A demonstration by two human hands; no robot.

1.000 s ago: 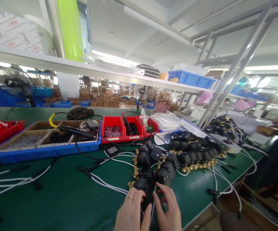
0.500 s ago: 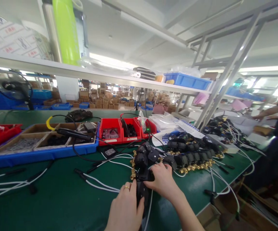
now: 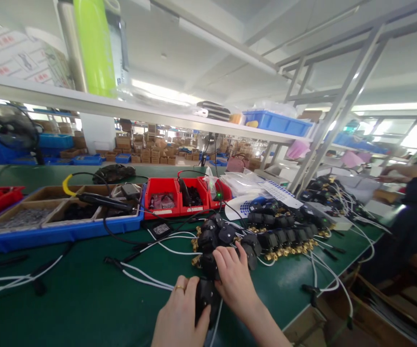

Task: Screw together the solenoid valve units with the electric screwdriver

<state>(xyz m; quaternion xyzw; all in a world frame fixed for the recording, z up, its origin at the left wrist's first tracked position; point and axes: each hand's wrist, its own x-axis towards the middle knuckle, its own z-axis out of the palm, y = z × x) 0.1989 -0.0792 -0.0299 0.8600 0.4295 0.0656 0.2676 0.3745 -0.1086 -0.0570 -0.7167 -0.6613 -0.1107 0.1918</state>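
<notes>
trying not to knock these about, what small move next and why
Probably nudge the nearest black unit into line using the left hand: its thumb and fingers bracket that unit, while the right hand is at the cluster of black units just beyond, seemingly placed to steady it.
</notes>
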